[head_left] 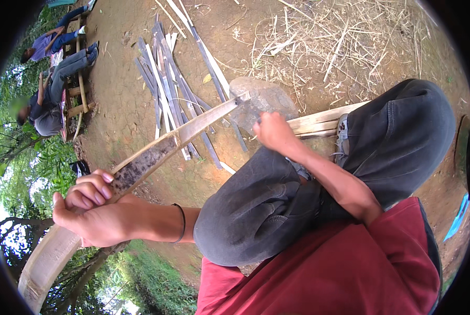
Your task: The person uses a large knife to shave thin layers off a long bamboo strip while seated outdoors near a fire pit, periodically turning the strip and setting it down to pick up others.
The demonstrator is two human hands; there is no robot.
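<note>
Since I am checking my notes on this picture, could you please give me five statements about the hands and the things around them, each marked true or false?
1. The left hand grips a long bamboo strip. True.
2. A dark band circles the right wrist. False: the dark band is on the left wrist.
3. The far end of the bamboo strip is at the flat stone. True.
4. In the picture, the pale shavings lie left of the loose strips. False: the pale shavings lie to the right of the loose strips.
5. The right hand is closed. True.
</note>
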